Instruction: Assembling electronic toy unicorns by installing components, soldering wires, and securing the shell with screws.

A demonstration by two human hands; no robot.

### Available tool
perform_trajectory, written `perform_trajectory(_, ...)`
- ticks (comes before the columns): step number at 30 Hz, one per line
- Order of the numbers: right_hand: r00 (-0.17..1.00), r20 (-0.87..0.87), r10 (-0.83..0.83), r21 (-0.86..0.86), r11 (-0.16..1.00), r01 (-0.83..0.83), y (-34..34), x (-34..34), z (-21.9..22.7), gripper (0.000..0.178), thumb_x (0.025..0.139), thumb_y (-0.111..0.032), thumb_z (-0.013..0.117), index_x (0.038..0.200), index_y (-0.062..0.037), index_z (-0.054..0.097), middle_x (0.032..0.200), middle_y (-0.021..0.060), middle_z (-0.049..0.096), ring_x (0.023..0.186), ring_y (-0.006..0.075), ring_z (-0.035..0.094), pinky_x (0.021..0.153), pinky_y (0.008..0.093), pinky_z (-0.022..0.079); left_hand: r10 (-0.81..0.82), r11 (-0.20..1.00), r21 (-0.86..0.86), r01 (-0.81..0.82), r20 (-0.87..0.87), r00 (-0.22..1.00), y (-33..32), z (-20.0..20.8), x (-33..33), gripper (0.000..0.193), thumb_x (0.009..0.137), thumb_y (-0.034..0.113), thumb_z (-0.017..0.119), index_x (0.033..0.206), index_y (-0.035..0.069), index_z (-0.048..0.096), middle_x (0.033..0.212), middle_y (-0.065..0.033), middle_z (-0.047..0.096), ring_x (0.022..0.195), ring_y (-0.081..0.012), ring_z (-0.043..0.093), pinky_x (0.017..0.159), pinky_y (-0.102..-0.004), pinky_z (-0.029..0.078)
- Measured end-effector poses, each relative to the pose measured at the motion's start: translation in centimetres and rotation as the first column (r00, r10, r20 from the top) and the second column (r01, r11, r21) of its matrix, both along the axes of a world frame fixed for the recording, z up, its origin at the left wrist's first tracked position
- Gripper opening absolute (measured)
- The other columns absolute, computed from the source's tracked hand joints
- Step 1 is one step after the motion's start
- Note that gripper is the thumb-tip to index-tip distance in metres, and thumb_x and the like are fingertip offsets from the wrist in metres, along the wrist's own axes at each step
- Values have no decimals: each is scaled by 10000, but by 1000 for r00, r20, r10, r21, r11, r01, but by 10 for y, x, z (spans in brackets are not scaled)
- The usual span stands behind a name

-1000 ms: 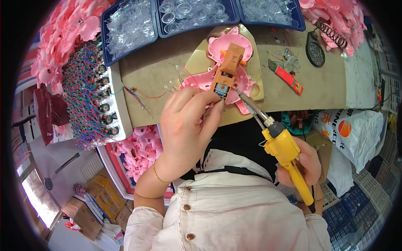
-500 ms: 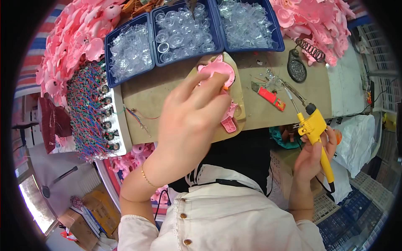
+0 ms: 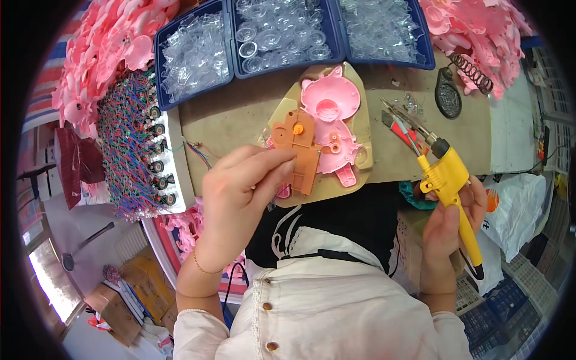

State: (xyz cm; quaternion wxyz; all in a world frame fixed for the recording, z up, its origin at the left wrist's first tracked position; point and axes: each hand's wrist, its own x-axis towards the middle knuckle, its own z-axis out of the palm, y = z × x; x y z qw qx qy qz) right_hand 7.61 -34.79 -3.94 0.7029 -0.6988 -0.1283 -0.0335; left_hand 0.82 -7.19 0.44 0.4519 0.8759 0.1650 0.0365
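My left hand [image 3: 237,189] pinches a brown-orange plastic housing [image 3: 307,163] with a small orange knob on it, between thumb and fingers. The housing is above a pink animal-shaped plastic shell [image 3: 342,99], partly covering it. That shell lies hollow side up in a tan shaped holder [image 3: 363,126]. In my right hand [image 3: 441,234] is a yellow soldering gun [image 3: 447,179], its metal tip pointing up and away over the table. Under the tip, a red utility knife [image 3: 401,133] is partly hidden.
Blue trays [image 3: 233,75] of clear plastic parts line the back. Pink shells [image 3: 96,66] are heaped at far left, more pink parts [image 3: 489,45] at far right. Bundled wires with round black parts [image 3: 129,144] sit at left. A black dish with a coil [image 3: 448,96] stands right.
My left hand has drawn back toward me and left, lifting the brown-orange housing off the pink shell. The soldering gun stays in my right hand, now overlapping the knife.
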Motion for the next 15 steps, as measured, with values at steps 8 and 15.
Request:
perform_trajectory(8,994,38,106,-161,982,-99,-8,-18,8,577,866,-328,630,1296,-28,389,1229,135,518,1102,238,543,849,338,511,-36,999,4,36,131,991,-13,-17,3,115,801,67,653,914,62,670,742,-56,599,719,-238,556,685,-341,424)
perform_trajectory(15,886,100,452,-162,886,-434,-18,-28,16,694,785,-135,755,1343,-36,354,1234,295,508,1097,353,568,917,441,464,-53,992,122,34,153,987,-14,-25,7,59,770,111,681,789,82,634,693,-26,575,674,-215,520,696,-347,373)
